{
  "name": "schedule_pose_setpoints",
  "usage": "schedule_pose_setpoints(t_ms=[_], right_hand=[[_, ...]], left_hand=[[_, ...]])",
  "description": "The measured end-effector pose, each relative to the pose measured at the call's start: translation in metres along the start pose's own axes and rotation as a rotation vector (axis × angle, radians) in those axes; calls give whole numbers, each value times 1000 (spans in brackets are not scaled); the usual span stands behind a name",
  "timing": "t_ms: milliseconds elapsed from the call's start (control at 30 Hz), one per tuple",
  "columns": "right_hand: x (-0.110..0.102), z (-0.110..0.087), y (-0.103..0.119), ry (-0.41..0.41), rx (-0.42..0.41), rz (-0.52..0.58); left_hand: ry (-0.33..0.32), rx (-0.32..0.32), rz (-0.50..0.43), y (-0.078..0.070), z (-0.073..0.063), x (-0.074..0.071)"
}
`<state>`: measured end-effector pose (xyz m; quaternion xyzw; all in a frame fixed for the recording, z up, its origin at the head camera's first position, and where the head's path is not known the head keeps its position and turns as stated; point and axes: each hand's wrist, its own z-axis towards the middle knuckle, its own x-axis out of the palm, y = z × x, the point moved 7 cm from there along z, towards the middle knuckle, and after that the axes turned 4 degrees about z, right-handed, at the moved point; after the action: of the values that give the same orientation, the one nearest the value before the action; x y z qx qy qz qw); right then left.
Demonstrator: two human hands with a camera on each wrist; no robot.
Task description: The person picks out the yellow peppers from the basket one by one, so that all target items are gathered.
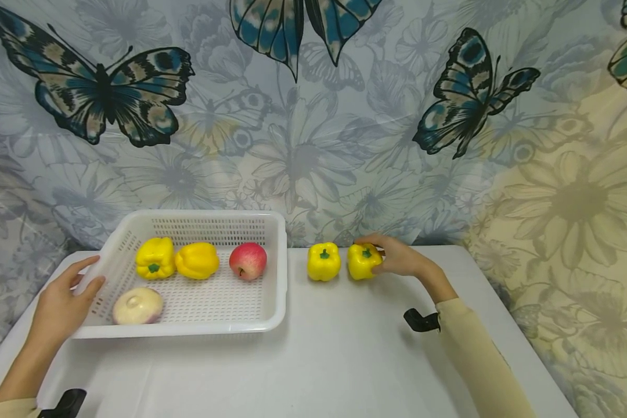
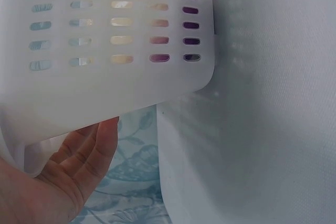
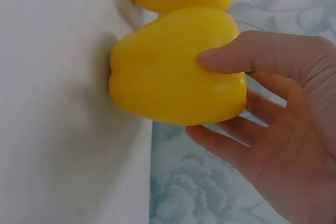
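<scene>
**Across the white worktop [image 1: 345, 371]: left grip [image 1: 60, 305] on a basket [image 1: 188, 330], right grip [image 1: 403, 258] on a yellow pepper [image 1: 362, 264]**

At the far left, a cream sleeve [image 1: 15, 409] ends at the person's left wrist, with a black bracket [image 1: 65, 403] beside it. The left grip, a bare hand, holds the basket's left end towards the far corner, thumb over the rim and fingers bent along the outside. White and slotted, the basket stands on the worktop.

Inside it, leftmost, a pale round vegetable [image 1: 138, 306] with a purplish edge lies near the front wall. Behind that is a blocky yellow pepper [image 1: 154, 259], its green stem facing forward. Close to its right, a smoother yellow pepper [image 1: 197, 260] lies on its side; whether the two touch is hard to tell. Well apart from them, a red apple [image 1: 248, 261] sits towards the right wall.

Right of the basket, near the worktop's far edge, an upright yellow pepper [image 1: 323, 262] stands, stem up. Just beside it, with a narrow gap, is the gripped pepper: the right grip has its thumb pressed on one side and its fingers curled round the other. Whether its base touches the worktop cannot be told. A second black bracket [image 1: 421, 320] juts from the right wrist.

Behind everything hangs a butterfly-patterned backdrop [image 1: 303, 174], blue-grey turning yellowish at far right.
</scene>
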<state>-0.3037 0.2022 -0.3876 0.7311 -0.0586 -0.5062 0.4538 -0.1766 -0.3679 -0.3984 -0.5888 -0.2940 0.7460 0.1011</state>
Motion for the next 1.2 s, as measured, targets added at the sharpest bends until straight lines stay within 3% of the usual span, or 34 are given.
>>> schedule_pose_setpoints(t_ms=[567, 1000, 1200], right_hand=[[-3, -3, 6, 14, -3, -47], [-17, -6, 31, -48, 14, -102], [-22, -5, 45, -76, -35, -115]], left_hand=[[-3, 11, -1, -1, 0, 1], [3, 0, 0, 1, 0, -1], [10, -7, 2, 2, 1, 1]])
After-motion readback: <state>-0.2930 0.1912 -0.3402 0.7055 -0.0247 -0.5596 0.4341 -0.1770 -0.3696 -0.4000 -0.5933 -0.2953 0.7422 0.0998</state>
